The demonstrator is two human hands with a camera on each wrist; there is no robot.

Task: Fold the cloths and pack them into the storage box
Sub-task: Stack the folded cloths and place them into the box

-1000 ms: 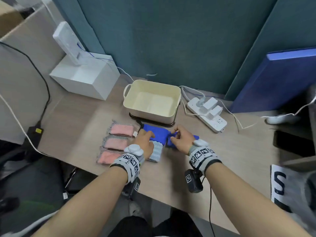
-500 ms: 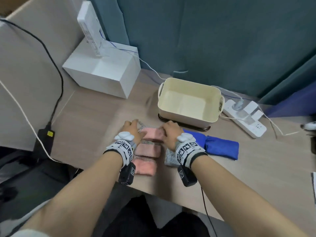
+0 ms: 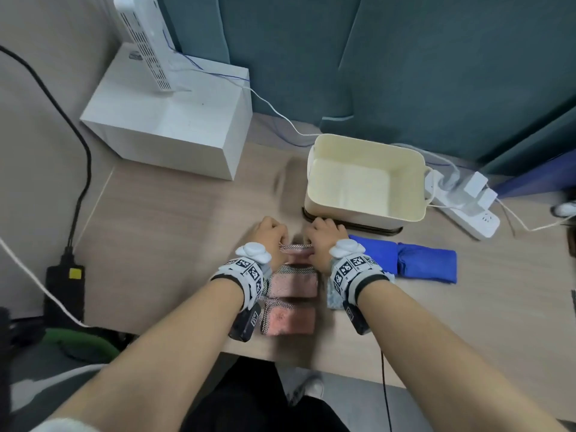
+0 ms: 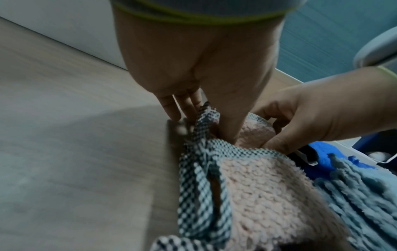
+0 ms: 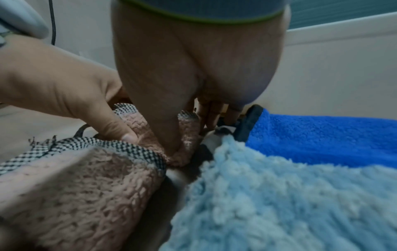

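Note:
Three folded pink cloths with checked edging lie in a row on the desk. My left hand (image 3: 274,236) and right hand (image 3: 322,235) both grip the farthest pink cloth (image 3: 296,249), one at each end. In the left wrist view my left hand (image 4: 201,125) pinches its checked edge (image 4: 206,117). In the right wrist view the thumb of my right hand (image 5: 184,135) digs into the pink cloth (image 5: 189,125). The middle pink cloth (image 3: 293,283) and near pink cloth (image 3: 288,319) lie untouched. The cream storage box (image 3: 367,141) stands just behind, with nothing in it.
Two folded blue cloths (image 3: 427,265) lie right of my hands, and a light blue cloth (image 3: 332,296) sits under my right wrist. A white box (image 3: 168,132) stands at the back left, a power strip (image 3: 467,210) right of the storage box. Cables run along the back.
Both hands left the blue cloths and moved left to the pink row. They now hold the farthest pink cloth. The head view has swung left with them.

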